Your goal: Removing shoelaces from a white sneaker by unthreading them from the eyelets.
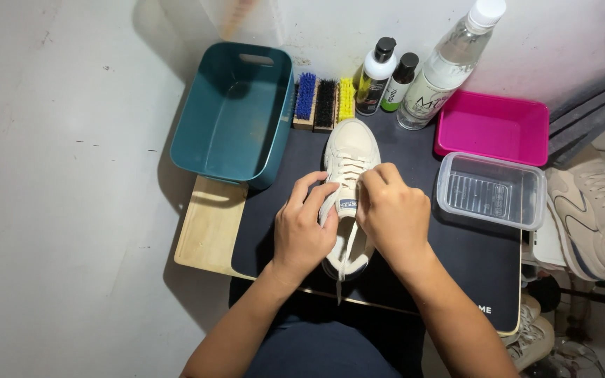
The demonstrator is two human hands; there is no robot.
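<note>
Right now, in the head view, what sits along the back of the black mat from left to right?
Deep teal plastic tub → blue-bristled brush → black-bristled brush → yellow-bristled brush → white-topped bottle with black cap → small green-labelled bottle with black cap → tall clear bottle with white cap → shallow magenta plastic tray.

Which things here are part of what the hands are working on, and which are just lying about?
In hand: cream sneaker, its lace, left hand, right hand.

Lying about: teal tub, three brushes, three bottles, pink tray, clear container.
</note>
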